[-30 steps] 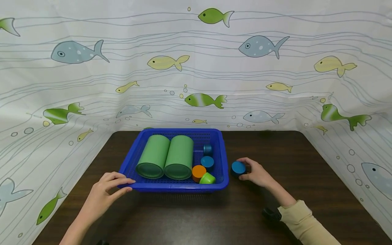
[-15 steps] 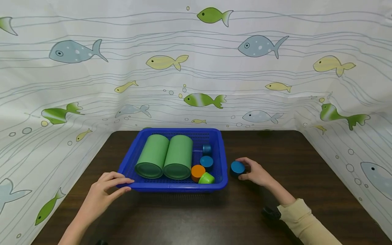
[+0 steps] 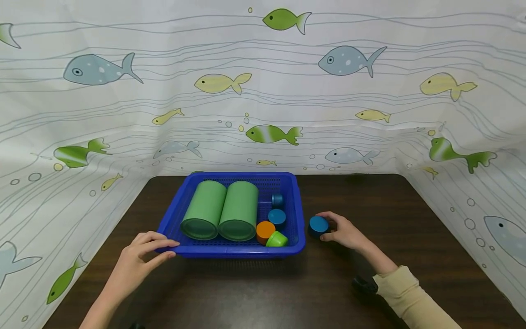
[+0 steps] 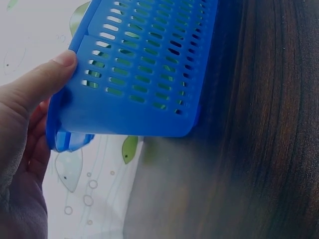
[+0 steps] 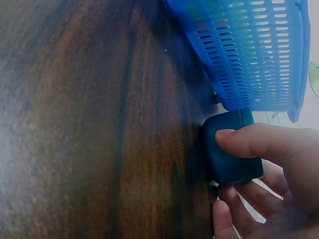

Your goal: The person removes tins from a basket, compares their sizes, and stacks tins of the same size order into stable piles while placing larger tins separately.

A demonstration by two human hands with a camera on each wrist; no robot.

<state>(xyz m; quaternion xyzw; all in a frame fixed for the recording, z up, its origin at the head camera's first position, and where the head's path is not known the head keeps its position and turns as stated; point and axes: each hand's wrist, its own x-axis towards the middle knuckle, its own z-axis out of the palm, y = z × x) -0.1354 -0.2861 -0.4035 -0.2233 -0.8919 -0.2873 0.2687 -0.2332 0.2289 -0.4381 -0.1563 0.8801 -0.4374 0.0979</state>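
A blue plastic basket (image 3: 242, 251) with slotted walls stands on the dark table. My left hand (image 3: 139, 258) grips its rim at the near left corner. In the left wrist view the thumb (image 4: 52, 74) presses the outside of the wall (image 4: 124, 117), with the fingers behind the rim. Just right of the basket, my right hand (image 3: 343, 232) holds a small blue round container (image 3: 318, 225) that sits low at the tabletop. The right wrist view shows the thumb (image 5: 249, 139) on the container's side (image 5: 227, 162) and fingers curled beneath it.
Two large green cylinders (image 3: 207, 205) lie side by side in the basket. Right of them are two small blue pieces (image 3: 277, 217), an orange one (image 3: 265, 232) and a tipped green cup (image 3: 277, 239). A fish-patterned sheet (image 3: 271, 105) encloses the back and sides.
Both hands stay in place, the left on the basket rim and the right on the blue container. Only the head view shifts slightly.
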